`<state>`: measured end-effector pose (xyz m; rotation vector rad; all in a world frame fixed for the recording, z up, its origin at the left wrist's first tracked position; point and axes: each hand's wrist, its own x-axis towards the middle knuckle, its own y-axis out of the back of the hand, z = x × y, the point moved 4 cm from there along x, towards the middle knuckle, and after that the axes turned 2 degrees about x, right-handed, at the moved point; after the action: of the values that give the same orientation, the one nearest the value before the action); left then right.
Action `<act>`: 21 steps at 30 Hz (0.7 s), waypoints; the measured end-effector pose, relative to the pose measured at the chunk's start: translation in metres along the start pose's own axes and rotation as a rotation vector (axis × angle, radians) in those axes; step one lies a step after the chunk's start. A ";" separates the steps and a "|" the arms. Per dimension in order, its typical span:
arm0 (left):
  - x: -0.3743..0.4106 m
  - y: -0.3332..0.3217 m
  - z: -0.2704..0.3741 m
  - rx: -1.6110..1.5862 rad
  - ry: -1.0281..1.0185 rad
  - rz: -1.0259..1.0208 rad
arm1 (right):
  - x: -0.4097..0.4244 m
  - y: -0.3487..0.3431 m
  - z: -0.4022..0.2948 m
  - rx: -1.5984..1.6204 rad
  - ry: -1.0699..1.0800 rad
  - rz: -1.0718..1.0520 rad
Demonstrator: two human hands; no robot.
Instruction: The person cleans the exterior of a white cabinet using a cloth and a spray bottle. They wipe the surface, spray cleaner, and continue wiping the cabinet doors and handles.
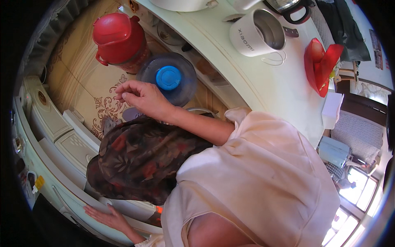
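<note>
My left hand (pixel 108 217) rests flat on the front edge of a pale-green countertop (pixel 66 182), fingers spread, with nothing in it. Hanging in the air over the floor is my right hand (pixel 143 97), its fingers loosely bent and nothing visible between them. Just beyond it stands a large clear plastic water jug (pixel 185 74) with a blue cap (pixel 168 77); I cannot tell whether the hand touches it. A red lidded container (pixel 115 38) with side handles stands on the floor beside the jug. Dark floral cloth (pixel 135 157) covers my legs.
A second pale counter (pixel 243 71) on my right holds a white Xiaomi mug (pixel 247 35), a kettle (pixel 290 9), an opened red package (pixel 322 66) and a white box (pixel 332 109). Under the left countertop are cabinet fronts (pixel 49 114). A glass lid (pixel 169 32) shows in the shelf under the right counter.
</note>
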<state>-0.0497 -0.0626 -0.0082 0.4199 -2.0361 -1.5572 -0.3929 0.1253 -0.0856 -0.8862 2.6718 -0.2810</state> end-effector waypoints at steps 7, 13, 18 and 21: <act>-0.001 -0.002 -0.001 -0.006 -0.020 -0.001 | -0.014 0.011 0.013 0.095 0.192 0.117; -0.007 -0.016 -0.020 0.010 -0.085 -0.019 | -0.062 0.043 0.001 -0.020 0.224 0.257; -0.009 -0.025 -0.032 0.048 -0.134 -0.017 | -0.138 0.081 0.014 -0.230 0.209 0.338; -0.007 -0.024 -0.032 0.050 -0.173 -0.004 | -0.192 0.108 0.022 -0.158 0.144 0.463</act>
<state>-0.0268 -0.0906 -0.0264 0.3168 -2.2092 -1.5965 -0.2978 0.3250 -0.0924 -0.2718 2.9637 -0.0254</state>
